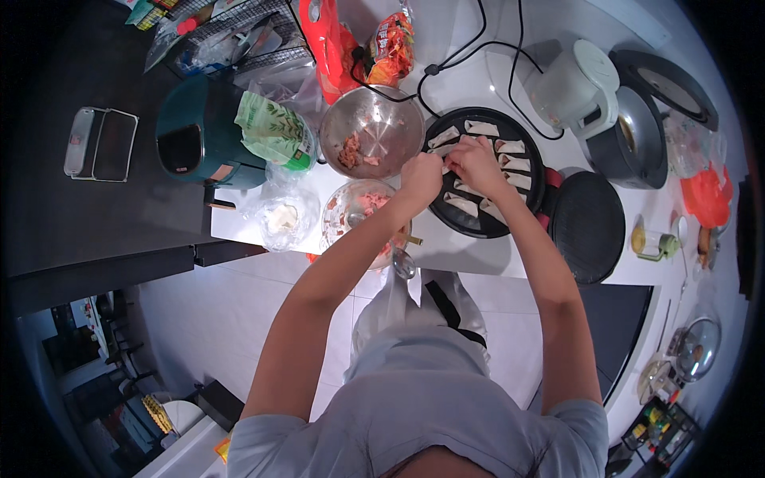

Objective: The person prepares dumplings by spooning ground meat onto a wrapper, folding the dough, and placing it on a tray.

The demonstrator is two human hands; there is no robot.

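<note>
My left hand and my right hand meet over the left side of a round black electric griddle pan. Between their fingertips is a pale, folded dough dumpling, partly hidden by the fingers. Several long filled dumplings lie in the pan, some with pinkish filling showing at the ends. Left of the pan stands a steel mixing bowl with scraps of meat filling. Nearer to me, a clear bowl holds pink minced filling, partly behind my left forearm; a metal spoon sticks out over the counter edge.
A dough-like lump lies in plastic wrap at the left. Behind it are a green bag and a dark-green appliance. The pan's black lid, a white kettle and a grey pot stand right. Black cables cross the back.
</note>
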